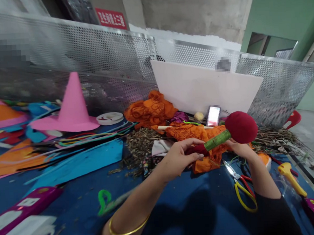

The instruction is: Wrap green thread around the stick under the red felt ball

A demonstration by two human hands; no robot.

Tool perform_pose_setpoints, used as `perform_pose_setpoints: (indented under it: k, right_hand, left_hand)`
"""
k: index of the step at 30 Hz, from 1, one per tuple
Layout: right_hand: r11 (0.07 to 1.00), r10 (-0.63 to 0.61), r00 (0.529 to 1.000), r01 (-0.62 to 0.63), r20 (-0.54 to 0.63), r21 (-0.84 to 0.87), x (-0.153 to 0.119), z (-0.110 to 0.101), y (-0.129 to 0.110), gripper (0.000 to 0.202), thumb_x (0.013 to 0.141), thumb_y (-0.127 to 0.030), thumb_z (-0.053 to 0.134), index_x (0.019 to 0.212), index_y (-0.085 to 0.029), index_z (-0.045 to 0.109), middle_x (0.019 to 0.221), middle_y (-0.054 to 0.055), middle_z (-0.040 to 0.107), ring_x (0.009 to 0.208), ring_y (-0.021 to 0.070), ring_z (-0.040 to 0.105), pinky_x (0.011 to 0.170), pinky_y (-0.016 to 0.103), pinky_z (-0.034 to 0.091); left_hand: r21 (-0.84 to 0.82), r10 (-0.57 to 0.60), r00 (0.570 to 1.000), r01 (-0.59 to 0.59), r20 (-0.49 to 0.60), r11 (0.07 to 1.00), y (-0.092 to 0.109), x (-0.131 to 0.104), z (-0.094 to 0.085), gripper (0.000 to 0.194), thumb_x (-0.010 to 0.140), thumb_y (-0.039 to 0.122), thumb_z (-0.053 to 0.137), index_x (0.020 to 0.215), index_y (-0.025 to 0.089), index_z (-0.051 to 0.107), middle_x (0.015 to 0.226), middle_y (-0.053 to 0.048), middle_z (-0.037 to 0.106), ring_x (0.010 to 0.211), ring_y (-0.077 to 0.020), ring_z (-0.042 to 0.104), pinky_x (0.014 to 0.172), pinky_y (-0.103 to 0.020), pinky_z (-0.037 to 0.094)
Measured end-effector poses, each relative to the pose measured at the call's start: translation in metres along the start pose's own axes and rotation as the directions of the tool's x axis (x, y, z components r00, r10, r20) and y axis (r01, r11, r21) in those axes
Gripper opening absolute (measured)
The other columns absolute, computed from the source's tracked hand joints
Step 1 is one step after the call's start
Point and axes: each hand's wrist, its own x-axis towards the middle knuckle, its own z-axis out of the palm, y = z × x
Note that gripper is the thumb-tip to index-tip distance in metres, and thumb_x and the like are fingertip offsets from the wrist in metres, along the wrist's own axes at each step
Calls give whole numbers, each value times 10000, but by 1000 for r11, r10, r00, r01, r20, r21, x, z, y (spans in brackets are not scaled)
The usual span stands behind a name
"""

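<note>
A mallet-like stick with a round red head (241,127), a green-wrapped handle (217,141) and a dark red lower end is held up slantwise above the table. My left hand (178,156) is closed around the dark red end, thumb along the near side. At the neck below the red head, my right hand (239,149) grips from behind; its fingertips are mostly hidden by the handle and head. Orange patterned cloth (205,164) lies crumpled behind and beneath the stick. Scissors (238,180) with red and yellow handles lie just below my right hand.
Dry twigs (137,143) and a bunched orange cloth (152,109) lie behind my hands, near a lit phone (213,116) and a white board (202,85). A pink cone hat (73,108) and blue sheet (83,163) lie left. Rightward is a yellow-handled tool (291,178).
</note>
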Motion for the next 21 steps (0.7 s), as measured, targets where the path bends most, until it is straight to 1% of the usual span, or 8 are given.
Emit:
perform_pose_setpoints:
  k: [4,6,8,10,13,15,18,21]
  right_hand:
    - [922,-162,963,70,215,380,-12,41,-31,415,840,-580,590,990,-216,718,983,53,718,1000,223,641,980,383,467]
    - [883,-218,946,87,239,461,-18,52,-46,355,836,-555,620,899,-217,711,883,43,706,862,200,645,877,351,502]
    - [920,-210,959,128,189,370,-25,55,-58,313,845,-499,635,727,-211,671,706,22,650,670,167,590,704,306,497]
    - [954,-232,972,217,50,207,-33,52,-67,307,866,-419,628,639,-212,630,629,14,581,617,159,531,637,295,457]
    - [916,-368,921,382,-125,125,-43,50,-76,239,887,-329,609,680,-217,652,830,64,615,866,210,581,808,346,466]
    - [862,-419,900,436,-120,260,-47,54,-77,239,916,-324,568,723,-218,660,971,89,636,1023,238,580,935,395,444]
    - [753,-379,923,352,-71,556,-46,65,-72,291,934,-388,543,711,-216,620,799,56,627,838,205,609,902,410,466]
    - [654,-154,982,184,-109,734,-40,75,-68,342,886,-445,612,646,-213,538,529,-56,392,488,105,408,650,308,457]
  left_hand:
    - [-81,-1,1000,0,-10,997,-3,1,-5,466,655,347,761,1062,142,662,586,40,603,430,-62,415,431,-195,324]
    - [-101,16,1000,-17,-13,995,-6,3,-7,475,657,362,777,1064,143,665,585,35,604,426,-62,423,418,-193,318]
    - [-132,27,999,-31,-27,991,-8,5,-10,484,656,367,788,1063,138,662,590,31,607,425,-60,435,409,-187,314]
    - [-175,29,999,-36,-44,984,-10,8,-11,488,651,362,796,1059,135,654,611,27,620,425,-56,448,405,-182,315]
    - [-234,12,999,-20,-35,972,-11,12,-10,489,621,357,812,1019,135,635,614,40,617,411,-45,436,393,-174,293]
    - [-271,7,1000,-13,-22,962,-13,15,-6,486,598,346,823,988,135,623,626,47,622,406,-32,410,393,-170,283]
    - [-297,5,1000,-11,-21,955,-18,19,3,418,614,314,807,949,132,633,688,24,668,482,-47,481,459,-173,364]
    - [-267,24,1000,-26,-10,963,-22,22,10,333,627,260,772,914,126,670,796,-15,723,734,-133,638,655,-230,500]
